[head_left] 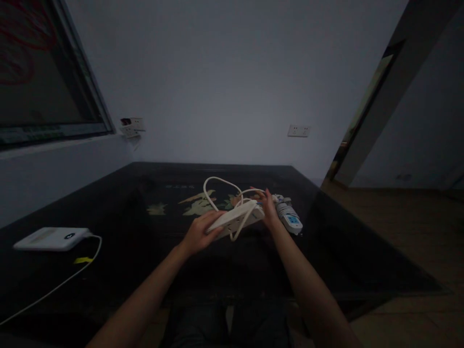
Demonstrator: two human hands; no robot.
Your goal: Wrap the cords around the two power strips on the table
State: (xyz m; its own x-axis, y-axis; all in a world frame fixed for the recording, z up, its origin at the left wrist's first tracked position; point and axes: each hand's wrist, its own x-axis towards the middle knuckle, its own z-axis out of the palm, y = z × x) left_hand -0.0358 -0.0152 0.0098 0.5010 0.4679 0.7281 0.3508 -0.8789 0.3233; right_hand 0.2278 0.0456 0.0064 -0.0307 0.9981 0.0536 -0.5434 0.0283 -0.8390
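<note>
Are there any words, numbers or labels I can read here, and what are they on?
None can be read for certain:
Power strip in hand: no readable writing.
Cord-wrapped device: blue label, too small.
White device: little dark display, too small.
Dark tabletop: faint far marks, too blurred.
Window frame: marks, too blurred.

The dark, glossy table (137, 246) before me bears a white power bank (47, 239), its cable (68, 278) and a yellow strip (82, 260) at left; at right, a cord-wound white block (292, 221). Pale leaf-like markings (198, 205) mid-surface appear printed, though I cannot confirm it in dim light.
</note>
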